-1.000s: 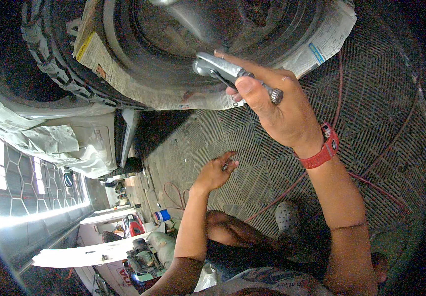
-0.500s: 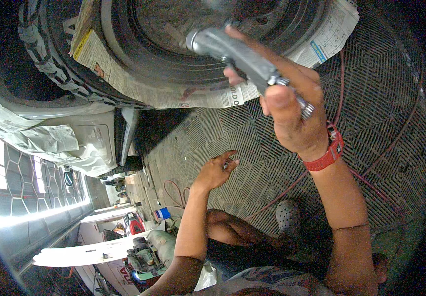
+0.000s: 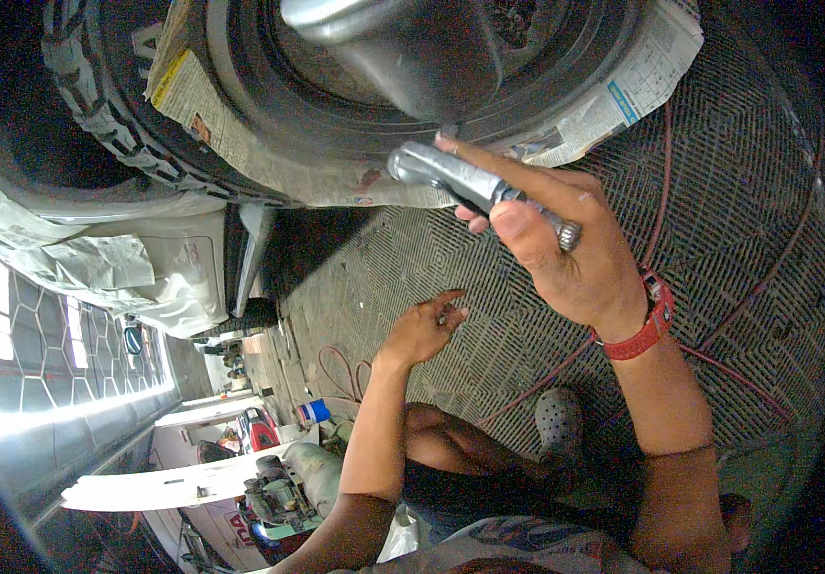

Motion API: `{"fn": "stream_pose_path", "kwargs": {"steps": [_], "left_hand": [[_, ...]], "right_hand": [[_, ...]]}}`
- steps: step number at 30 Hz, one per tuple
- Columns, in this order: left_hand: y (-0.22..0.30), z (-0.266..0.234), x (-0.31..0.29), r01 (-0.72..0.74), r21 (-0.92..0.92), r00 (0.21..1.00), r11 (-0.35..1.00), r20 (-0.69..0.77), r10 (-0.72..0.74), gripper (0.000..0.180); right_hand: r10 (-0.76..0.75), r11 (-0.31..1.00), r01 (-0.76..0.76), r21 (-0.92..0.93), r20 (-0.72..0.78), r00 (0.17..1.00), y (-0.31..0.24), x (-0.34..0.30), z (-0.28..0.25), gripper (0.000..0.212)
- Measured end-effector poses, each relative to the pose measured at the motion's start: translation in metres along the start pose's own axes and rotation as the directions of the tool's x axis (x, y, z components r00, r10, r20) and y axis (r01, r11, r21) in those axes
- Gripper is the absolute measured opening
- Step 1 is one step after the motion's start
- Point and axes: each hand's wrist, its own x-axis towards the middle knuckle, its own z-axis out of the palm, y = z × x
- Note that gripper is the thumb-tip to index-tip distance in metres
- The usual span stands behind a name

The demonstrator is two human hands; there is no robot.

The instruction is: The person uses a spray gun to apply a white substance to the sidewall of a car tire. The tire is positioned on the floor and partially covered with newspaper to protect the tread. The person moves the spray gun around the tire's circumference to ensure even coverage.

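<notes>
My right hand (image 3: 570, 239) is wrapped round a silver spray gun (image 3: 460, 177), with its ribbed knob end by my thumb. A large smooth metal cup (image 3: 403, 57) shows above the gun, blurred and cut off by the top edge; how it joins the gun is hidden. Behind them stands a wheel (image 3: 250, 105) with a chunky-treaded tyre. Newspaper sheets (image 3: 623, 105) are tucked round its rim. Lower and to the left, my left hand (image 3: 420, 333) hangs over the floor, fingers loosely bent and apart, with nothing visible in it.
A ridged mat (image 3: 498, 277) covers the floor, with a red hose (image 3: 661, 191) running across it. On the left is a vehicle's body panel (image 3: 178, 268), partly covered with paper. A green compressor (image 3: 312, 469) and a blue can (image 3: 315, 411) stand at lower left.
My right hand has come down and slightly right with the spray gun, which is now angled differently. The metal cup has come into fuller view at the top. My left hand has hardly moved.
</notes>
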Motion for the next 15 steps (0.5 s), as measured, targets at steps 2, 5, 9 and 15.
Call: {"fn": "stream_pose_path", "kwargs": {"steps": [2, 5, 9, 15], "left_hand": [[0.002, -0.001, 0.001, 0.028, -0.015, 0.999, 1.000, 0.036, -0.027, 0.056], [0.008, -0.004, 0.003, 0.047, -0.054, 0.996, 0.997, 0.075, -0.043, 0.057], [0.004, 0.000, 0.001, -0.004, -0.036, 1.000, 0.999, 0.006, 0.004, 0.054], [0.008, -0.003, 0.000, 0.012, -0.013, 1.000, 1.000, 0.001, -0.012, 0.054]], "right_hand": [[0.036, 0.999, -0.036, -0.010, 0.023, 0.999, 0.001, -0.003, -0.001, 0.074], [0.072, 0.997, -0.071, -0.012, 0.054, 0.996, -0.001, 0.000, -0.006, 0.075], [-0.020, 0.999, 0.020, 0.046, 0.003, 1.000, -0.006, 0.014, -0.005, 0.080], [-0.091, 0.991, 0.103, 0.080, -0.143, 0.986, -0.018, 0.022, -0.002, 0.091]]}}
